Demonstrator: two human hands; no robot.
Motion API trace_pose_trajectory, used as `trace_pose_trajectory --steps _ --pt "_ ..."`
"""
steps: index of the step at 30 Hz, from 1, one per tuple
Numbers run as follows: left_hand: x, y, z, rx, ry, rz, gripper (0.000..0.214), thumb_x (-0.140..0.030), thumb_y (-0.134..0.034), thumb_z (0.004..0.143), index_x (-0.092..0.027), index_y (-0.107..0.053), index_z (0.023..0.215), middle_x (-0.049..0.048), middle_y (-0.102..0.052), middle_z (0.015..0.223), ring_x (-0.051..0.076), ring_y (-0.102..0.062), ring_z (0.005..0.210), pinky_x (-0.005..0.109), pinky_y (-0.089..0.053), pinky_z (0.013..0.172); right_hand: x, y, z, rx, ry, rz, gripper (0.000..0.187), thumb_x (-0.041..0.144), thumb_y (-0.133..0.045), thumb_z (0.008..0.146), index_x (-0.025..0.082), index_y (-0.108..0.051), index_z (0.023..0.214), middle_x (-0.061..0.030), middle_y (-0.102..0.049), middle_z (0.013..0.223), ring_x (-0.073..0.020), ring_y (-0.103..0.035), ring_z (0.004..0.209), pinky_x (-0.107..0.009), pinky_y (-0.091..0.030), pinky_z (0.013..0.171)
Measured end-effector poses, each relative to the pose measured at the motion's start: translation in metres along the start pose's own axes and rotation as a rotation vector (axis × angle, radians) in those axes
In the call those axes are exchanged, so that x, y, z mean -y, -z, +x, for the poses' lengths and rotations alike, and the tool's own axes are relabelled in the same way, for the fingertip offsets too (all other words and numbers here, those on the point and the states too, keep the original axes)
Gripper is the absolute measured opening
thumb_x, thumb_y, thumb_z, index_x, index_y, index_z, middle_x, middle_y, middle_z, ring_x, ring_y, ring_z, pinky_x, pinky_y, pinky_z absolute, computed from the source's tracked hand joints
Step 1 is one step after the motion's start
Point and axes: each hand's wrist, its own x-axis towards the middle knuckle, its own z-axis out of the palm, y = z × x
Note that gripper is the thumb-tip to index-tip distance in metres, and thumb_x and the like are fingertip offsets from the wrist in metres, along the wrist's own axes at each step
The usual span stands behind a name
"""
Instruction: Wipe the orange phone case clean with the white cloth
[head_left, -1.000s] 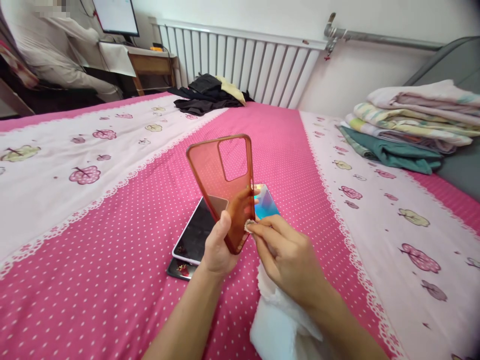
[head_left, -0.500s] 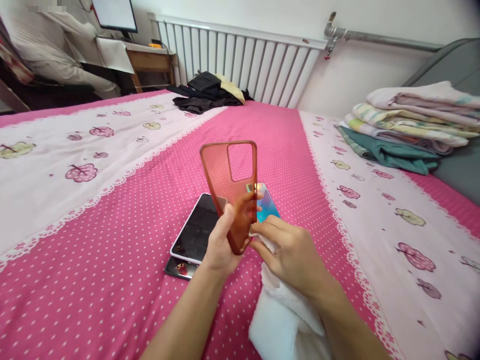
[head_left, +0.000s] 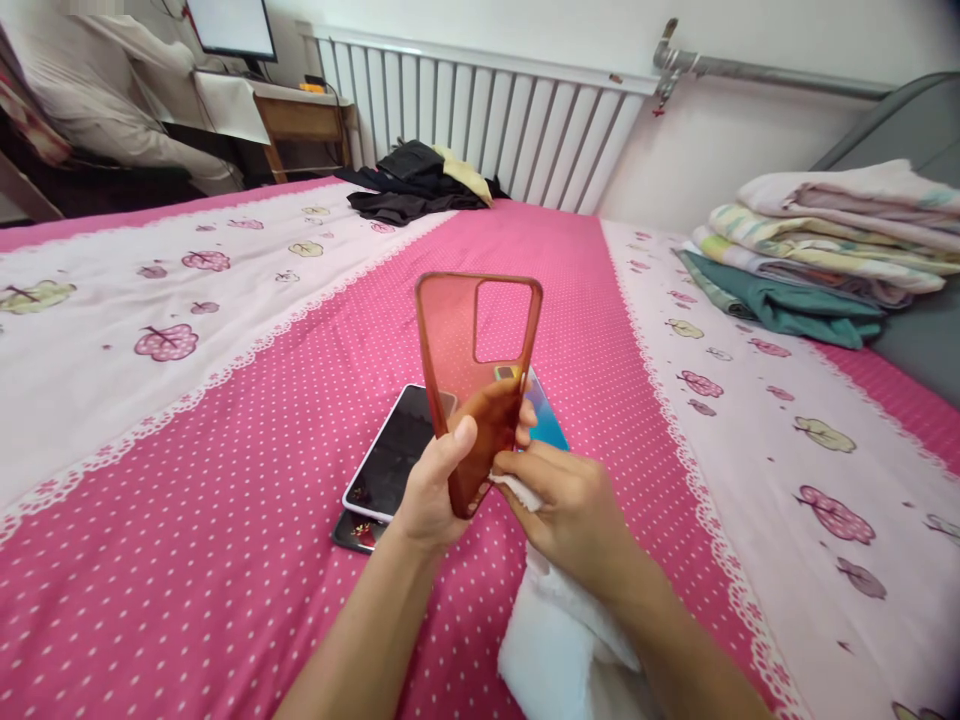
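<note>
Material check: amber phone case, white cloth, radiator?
Phone case: probably flexible plastic, smooth and translucent; the left hand shows through it.
White cloth: soft textile, matte; fuzzy surface suggests plush or fleece, fibre unclear.
Radiator: likely painted metal; rigid white columns, brownish mark on the top edge.

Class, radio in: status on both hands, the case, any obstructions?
Left hand gripping reddish phone case. Right hand pinching white cloth at case's lower edge. Black-screened phone, blue phone behind case; nothing visibly blocking hands.
</note>
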Motion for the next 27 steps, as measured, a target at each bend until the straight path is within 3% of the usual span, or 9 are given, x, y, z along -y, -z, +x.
trace_pose_trajectory --steps 4,8,11,17,23,27 --pt "-0.008 -0.001 0.0 -0.015 -0.12 0.056 0.056 -0.047 -0.06 0.073 -0.013 -0.06 0.117 0.0111 -0.059 0.101 0.022 -0.052 0.096 0.033 -0.042 0.089 -0.001 -0.005 -0.002 -0.048 0.092 -0.292 0.027 0.004 -0.045 0.08 0.016 -0.069 0.085 -0.0008 -0.054 0.06 -0.0133 -0.045 0.052 -0.027 -0.029 0.05" --pt "-0.009 0.0 -0.001 -0.03 -0.191 0.062 0.048 -0.042 -0.055 0.075 -0.012 -0.064 0.111 0.0099 -0.06 0.089 0.02 -0.054 0.084 0.031 -0.045 0.076 -0.001 -0.006 -0.002 -0.041 0.121 -0.367 0.029 0.004 -0.042 0.084 0.017 -0.068 0.083 0.0003 -0.05 0.057 -0.0117 -0.038 0.049 -0.027 -0.025 0.051" --pt "-0.007 -0.001 -0.002 -0.019 -0.211 0.065 0.048 -0.037 -0.054 0.071 -0.011 -0.065 0.11 0.0096 -0.06 0.085 0.019 -0.051 0.079 0.028 -0.044 0.065 -0.001 -0.003 -0.002 0.004 0.079 -0.262 0.027 0.006 -0.044 0.083 0.018 -0.068 0.086 0.0005 -0.051 0.059 -0.0113 -0.042 0.051 -0.025 -0.027 0.051" --pt "-0.007 -0.008 -0.004 0.023 -0.158 0.056 0.045 -0.03 -0.056 0.065 -0.014 -0.067 0.106 0.0098 -0.061 0.083 0.021 -0.048 0.08 0.03 -0.042 0.063 -0.002 0.003 0.0 0.098 -0.05 0.069 0.016 0.015 -0.053 0.084 0.018 -0.068 0.088 -0.003 -0.063 0.073 -0.0136 -0.058 0.065 -0.023 -0.04 0.057" --pt "-0.008 -0.007 -0.005 0.027 -0.148 0.083 0.046 -0.03 -0.055 0.063 -0.015 -0.066 0.106 0.0104 -0.061 0.085 0.023 -0.05 0.08 0.035 -0.042 0.07 0.0 0.013 0.003 0.199 -0.184 0.223 0.015 0.014 -0.056 0.081 0.02 -0.069 0.083 -0.0009 -0.065 0.07 -0.0133 -0.059 0.063 -0.024 -0.043 0.058" --pt "-0.008 -0.006 -0.005 0.049 -0.186 0.125 0.047 -0.031 -0.054 0.065 -0.013 -0.066 0.107 0.0123 -0.063 0.095 0.022 -0.05 0.079 0.035 -0.042 0.072 0.003 0.021 0.004 0.276 -0.168 0.227 0.024 0.011 -0.052 0.082 0.021 -0.069 0.094 -0.0015 -0.061 0.074 -0.0145 -0.059 0.068 -0.027 -0.044 0.062"
